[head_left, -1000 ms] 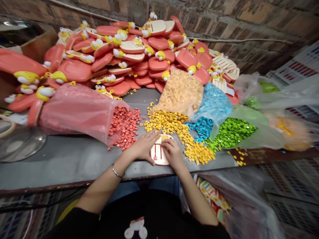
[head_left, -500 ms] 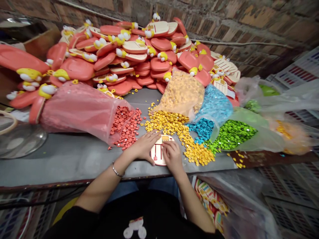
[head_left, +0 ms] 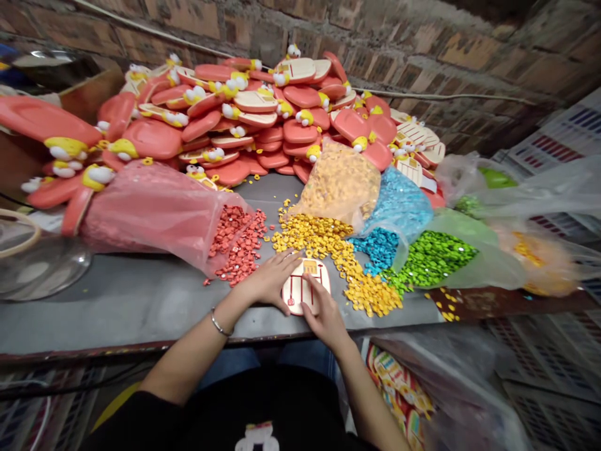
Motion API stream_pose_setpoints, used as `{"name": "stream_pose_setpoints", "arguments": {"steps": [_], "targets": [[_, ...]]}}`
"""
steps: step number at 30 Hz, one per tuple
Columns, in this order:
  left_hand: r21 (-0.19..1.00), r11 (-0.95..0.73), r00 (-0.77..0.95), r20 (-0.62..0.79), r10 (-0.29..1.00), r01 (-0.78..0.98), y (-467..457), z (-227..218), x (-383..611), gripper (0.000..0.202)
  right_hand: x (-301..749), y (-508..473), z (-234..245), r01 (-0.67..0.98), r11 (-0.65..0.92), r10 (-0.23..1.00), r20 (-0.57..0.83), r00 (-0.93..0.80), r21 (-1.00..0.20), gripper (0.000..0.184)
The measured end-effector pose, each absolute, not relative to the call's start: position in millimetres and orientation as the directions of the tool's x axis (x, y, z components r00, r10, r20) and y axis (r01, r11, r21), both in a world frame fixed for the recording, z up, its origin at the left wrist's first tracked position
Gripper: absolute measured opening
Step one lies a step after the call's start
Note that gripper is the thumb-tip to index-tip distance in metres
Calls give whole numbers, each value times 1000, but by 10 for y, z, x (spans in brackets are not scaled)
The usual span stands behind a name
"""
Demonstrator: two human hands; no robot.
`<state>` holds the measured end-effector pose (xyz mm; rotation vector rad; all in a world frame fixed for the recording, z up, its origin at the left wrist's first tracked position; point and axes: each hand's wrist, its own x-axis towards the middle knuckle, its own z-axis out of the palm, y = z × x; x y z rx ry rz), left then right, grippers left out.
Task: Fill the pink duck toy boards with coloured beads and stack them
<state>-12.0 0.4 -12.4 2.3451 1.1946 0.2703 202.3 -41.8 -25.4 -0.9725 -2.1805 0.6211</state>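
Though part-hidden, board (head_left: pixel 297 288) apparently between hands (head_left: pixel 268 280)

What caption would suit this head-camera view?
Two bare hands at a cream, rounded, plastic-looking board, near small red, yellow, blue and green pieces.

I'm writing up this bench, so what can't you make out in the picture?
In the head view:
Board: left edge partly hidden by the left hand.
Right hand: underside hidden, turned away from the camera.
Yellow panel on the board: marks too small to read.
Red bag: pieces deep inside blurred by cloudy plastic.
Shirt print: cut off by the bottom edge.
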Motion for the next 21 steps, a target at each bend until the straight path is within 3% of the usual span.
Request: {"name": "stream_pose_setpoints", "arguments": {"steps": [2,5,7,10,13,16,21], "targets": [[505,-497,598,-50,800,706,6,-129,-114,122,2011,-419,-290,504,547,835,394,-383,-668,61],[505,-496,596,-46,802,706,7,-143,-109,123,1958,-407,-364,696,459,875,419,-245,-552,56],[515,-498,597,-34,802,698,6,-153,-111,122,1934,-405,-396,749,469,867,406,-289,-469,43],[520,-498,599,-32,800,693,7,-161,-114,120,1963,-400,-404,686,566,822,378,-426,-458,19],[515,-504,604,-34,796,693,10,-167,-113,121,2009,-378,-389,702,539,838,378,-394,-465,33],[522,-504,604,-27,797,688,9,-179,-110,121,1984,-348,-365,773,500,857,355,-374,-390,53],[535,-493,594,-20,804,686,13,-194,-111,123,1893,-310,-310,745,563,823,323,-467,-357,30]]}}
